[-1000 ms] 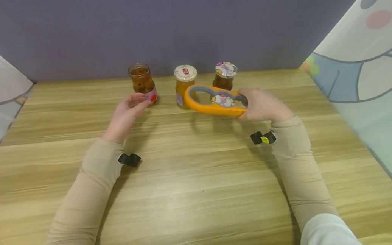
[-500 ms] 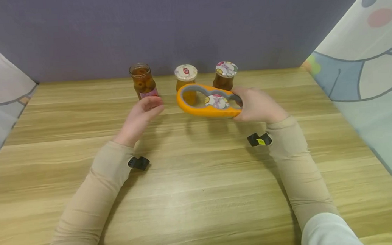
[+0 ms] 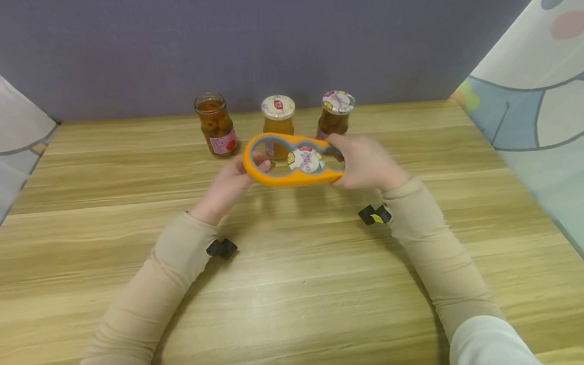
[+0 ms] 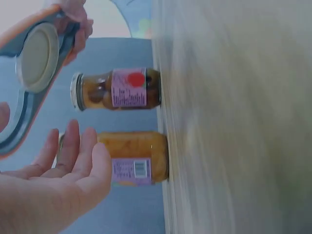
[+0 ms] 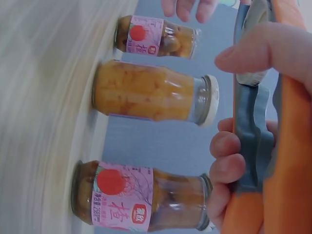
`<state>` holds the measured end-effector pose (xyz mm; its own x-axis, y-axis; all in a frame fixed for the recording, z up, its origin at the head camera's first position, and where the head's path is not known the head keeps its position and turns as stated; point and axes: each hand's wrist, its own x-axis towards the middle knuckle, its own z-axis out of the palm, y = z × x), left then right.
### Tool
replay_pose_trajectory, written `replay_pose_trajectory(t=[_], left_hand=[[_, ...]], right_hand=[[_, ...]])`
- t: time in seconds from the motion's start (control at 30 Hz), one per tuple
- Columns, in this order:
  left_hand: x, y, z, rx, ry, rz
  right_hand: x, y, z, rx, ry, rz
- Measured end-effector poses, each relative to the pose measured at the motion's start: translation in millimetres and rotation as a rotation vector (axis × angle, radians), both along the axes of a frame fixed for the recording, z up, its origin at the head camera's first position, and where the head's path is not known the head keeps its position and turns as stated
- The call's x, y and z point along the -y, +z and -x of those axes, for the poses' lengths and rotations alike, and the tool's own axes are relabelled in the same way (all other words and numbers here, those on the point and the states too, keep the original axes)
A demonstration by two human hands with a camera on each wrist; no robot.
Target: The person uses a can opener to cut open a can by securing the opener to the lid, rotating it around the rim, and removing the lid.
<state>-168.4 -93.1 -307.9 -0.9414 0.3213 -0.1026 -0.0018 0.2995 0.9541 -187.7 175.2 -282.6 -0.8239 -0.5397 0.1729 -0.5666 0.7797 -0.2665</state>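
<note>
My right hand (image 3: 369, 166) grips the right end of an orange and grey jar opener (image 3: 292, 179), held above the table. A white printed jar lid (image 3: 305, 160) sits in the opener's middle opening; its pale disc (image 4: 39, 57) also shows in the left wrist view. My left hand (image 3: 228, 190), palm turned up and fingers loosely extended, reaches to the opener's left end. Its fingertips (image 4: 70, 141) stand apart from the opener in the left wrist view. Behind the left hand is a lidless glass jar (image 3: 217, 125) of dark fruit with a pink label.
A lidded jar of yellow fruit (image 3: 278, 127) stands at the back middle, behind the opener. To its right is a lidded jar of dark fruit (image 3: 333, 124). A grey-blue panel (image 3: 282, 42) rises along the wooden table's (image 3: 300, 295) back edge.
My right hand has carried the jar opener, with the lid in it, to the left. My left hand has moved away from the lidless jar, rightward to the opener's left end.
</note>
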Motion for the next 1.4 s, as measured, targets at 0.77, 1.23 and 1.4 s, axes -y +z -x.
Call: replay_pose_trajectory(t=[0.77, 1.23, 1.4], left_hand=[[-10.9, -5.9, -2.5, -0.018, -0.151, -0.096], [-10.9, -14.9, -6.5, 0.205, -0.252, -0.451], [-13.0, -16.5, -6.8, 0.242, -0.269, -0.510]], right_hand=[[16.5, -9.7, -4.4, -0.057, 0.115, 0.033], [20.9, -13.3, -4.0, -0.055, 0.222, 0.128], [21.7, -14.7, -4.7, -0.033, 0.219, 0.122]])
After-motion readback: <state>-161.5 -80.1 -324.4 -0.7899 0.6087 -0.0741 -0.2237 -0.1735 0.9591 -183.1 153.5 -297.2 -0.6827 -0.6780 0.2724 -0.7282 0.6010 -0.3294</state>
